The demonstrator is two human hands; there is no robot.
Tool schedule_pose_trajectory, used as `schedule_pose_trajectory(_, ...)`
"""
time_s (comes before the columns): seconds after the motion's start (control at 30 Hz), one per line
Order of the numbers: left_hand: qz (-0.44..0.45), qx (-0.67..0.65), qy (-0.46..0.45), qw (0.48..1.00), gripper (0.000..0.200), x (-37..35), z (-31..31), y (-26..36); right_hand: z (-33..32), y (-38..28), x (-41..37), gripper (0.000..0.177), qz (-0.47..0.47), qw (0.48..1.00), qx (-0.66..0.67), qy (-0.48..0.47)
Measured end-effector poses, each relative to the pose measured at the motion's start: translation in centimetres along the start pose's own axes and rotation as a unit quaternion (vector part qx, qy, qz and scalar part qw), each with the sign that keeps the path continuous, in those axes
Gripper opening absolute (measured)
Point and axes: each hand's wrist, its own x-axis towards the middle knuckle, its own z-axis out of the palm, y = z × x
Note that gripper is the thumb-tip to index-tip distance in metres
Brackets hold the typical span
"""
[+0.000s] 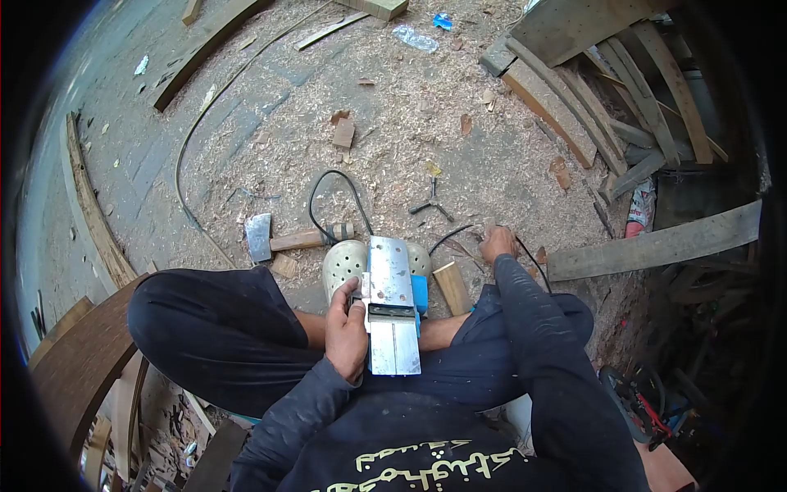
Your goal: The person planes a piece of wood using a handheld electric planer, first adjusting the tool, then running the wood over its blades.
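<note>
My left hand (pixel 346 332) grips the side of an electric hand planer (pixel 388 266), which lies sole up over my crossed legs. Its metal sole, the dark slot across it and a bit of blue casing show. My right hand (pixel 497 244) reaches down to the shavings on the ground, fingers curled, with a black power cord (pixel 534 256) running by it. What it holds, if anything, I cannot tell. Ahead of the planer lies a three-armed wrench (pixel 432 202). A hatchet (pixel 259 236) with a wooden handle rests left of my clog (pixel 340 266). A wood block (pixel 452 287) lies below the right hand.
Wood shavings (pixel 393 139) cover the ground. Curved boards (pixel 557 111) are piled at the upper right, and one plank (pixel 656 242) extends right of my right hand. More curved wood (pixel 86 361) stands at the left. A long cable (pixel 182 152) crosses the upper left floor.
</note>
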Motion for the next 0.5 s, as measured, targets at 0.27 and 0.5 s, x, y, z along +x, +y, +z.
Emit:
schedule_pose_trajectory(0.27,-0.005,-0.015,-0.006,1.0,0.044,0.1,0.2,0.2,-7.2,-2.5,-1.3,0.014,0.006,0.869,0.455,-0.195)
schedule_pose_trajectory(0.5,0.0,0.003,-0.025,1.0,0.045,1.3,-0.5,-0.8,-15.7,-3.4,-10.3,0.016,-0.12,0.614,0.738,-0.251)
